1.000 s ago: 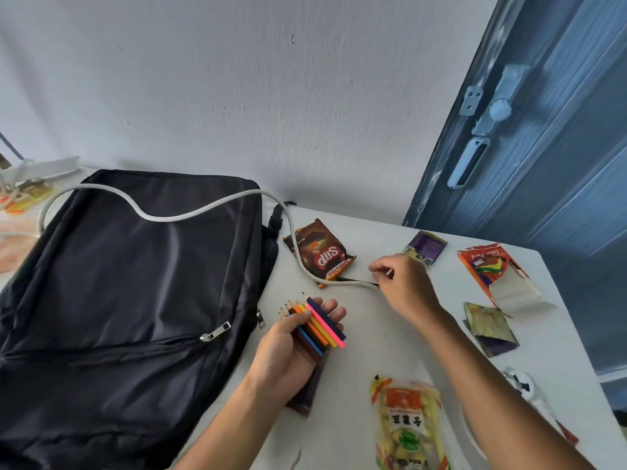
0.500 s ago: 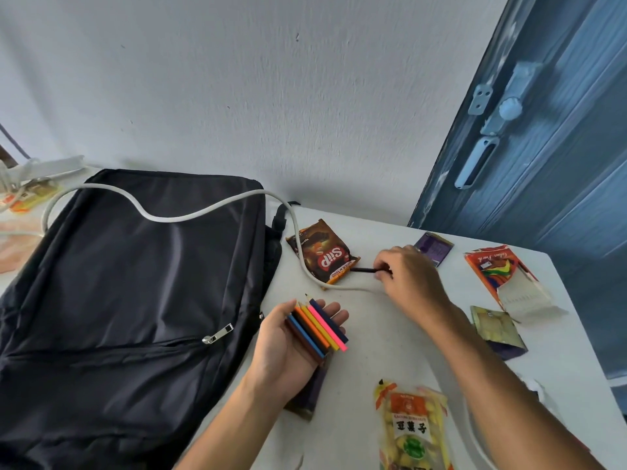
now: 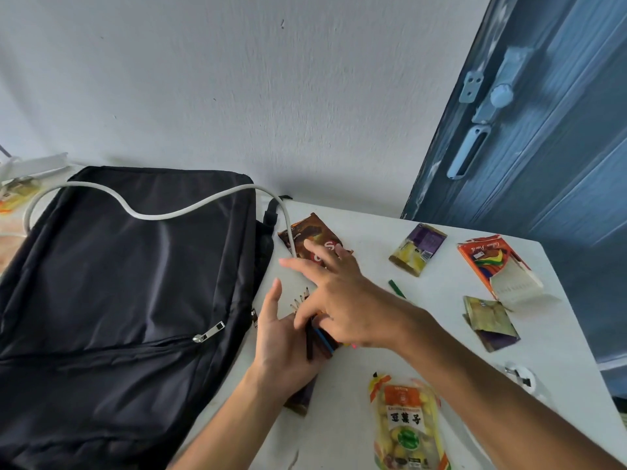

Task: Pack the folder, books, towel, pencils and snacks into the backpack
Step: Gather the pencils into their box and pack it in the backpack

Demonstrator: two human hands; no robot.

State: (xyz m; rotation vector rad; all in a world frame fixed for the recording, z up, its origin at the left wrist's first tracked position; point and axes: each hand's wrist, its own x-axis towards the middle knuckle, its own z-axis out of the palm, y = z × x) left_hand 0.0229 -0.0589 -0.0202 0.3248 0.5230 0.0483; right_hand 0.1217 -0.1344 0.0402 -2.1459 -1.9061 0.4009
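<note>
My left hand (image 3: pixel 278 340) lies palm up beside the black backpack (image 3: pixel 118 283) and holds a bundle of coloured pencils (image 3: pixel 324 340). My right hand (image 3: pixel 342 296) hovers over it with fingers spread, its thumb pressing a black pencil (image 3: pixel 309 344) onto the bundle. One green pencil (image 3: pixel 397 288) lies loose on the white table (image 3: pixel 451 293). Snacks lie around: a brown packet (image 3: pixel 315 235), a purple-yellow packet (image 3: pixel 419 249), a gold packet (image 3: pixel 490 323), a yellow bean bag (image 3: pixel 407 425), and a dark packet (image 3: pixel 302 398) under my left wrist.
The backpack lies flat and zipped, its zipper pull (image 3: pixel 208 332) near the middle. A white cable (image 3: pixel 152 215) runs across it onto the brown packet. An open orange pencil box (image 3: pixel 492 269) sits at the table's far right. A blue door (image 3: pixel 543 130) stands behind.
My right hand carried the black pencil from beside the brown packet back to my left palm and laid it on the bundle. The green pencil has come into view.
</note>
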